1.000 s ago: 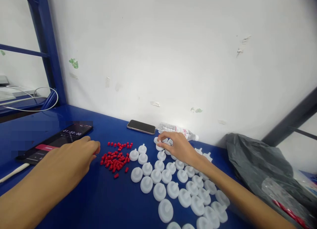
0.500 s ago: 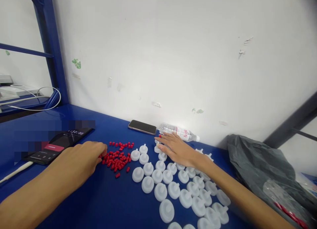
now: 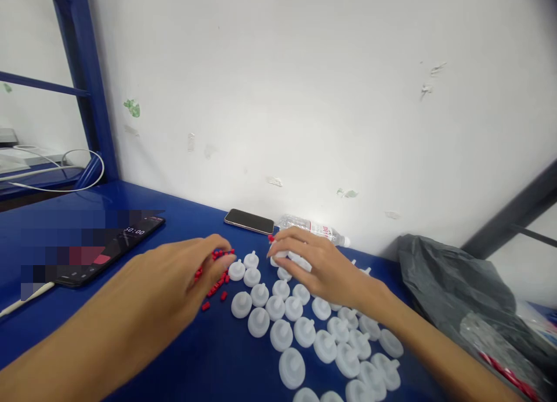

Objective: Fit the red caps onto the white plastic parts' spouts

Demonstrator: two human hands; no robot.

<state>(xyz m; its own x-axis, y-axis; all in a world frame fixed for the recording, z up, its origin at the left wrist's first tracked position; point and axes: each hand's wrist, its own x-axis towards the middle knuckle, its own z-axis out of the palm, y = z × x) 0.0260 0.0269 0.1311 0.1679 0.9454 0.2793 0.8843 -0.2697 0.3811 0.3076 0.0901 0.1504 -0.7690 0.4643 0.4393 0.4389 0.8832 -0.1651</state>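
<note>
Left hand (image 3: 174, 286) laid over red pins (image 3: 217, 286) on worktop (image 3: 226, 367); whether fingers are closed cannot be told. Right hand (image 3: 324, 271) fingers clamped on cap (image 3: 279, 254), at far end of white caps (image 3: 300, 332), just beside pins.

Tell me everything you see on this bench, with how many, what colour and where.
white plastic caps: dozens, white, in rows from centre to lower right
red pellets: a small heap, red, left of the caps
phone: one, dark screen, flat by the wall
timer phone: one, black, far left, partly blurred
water bottle: one, clear, lying along the wall
plastic bag: one, dark grey, right
cable: one, white, left edge
table: one, blue
left hand: over the red pellets
right hand: curled over the far caps
</note>
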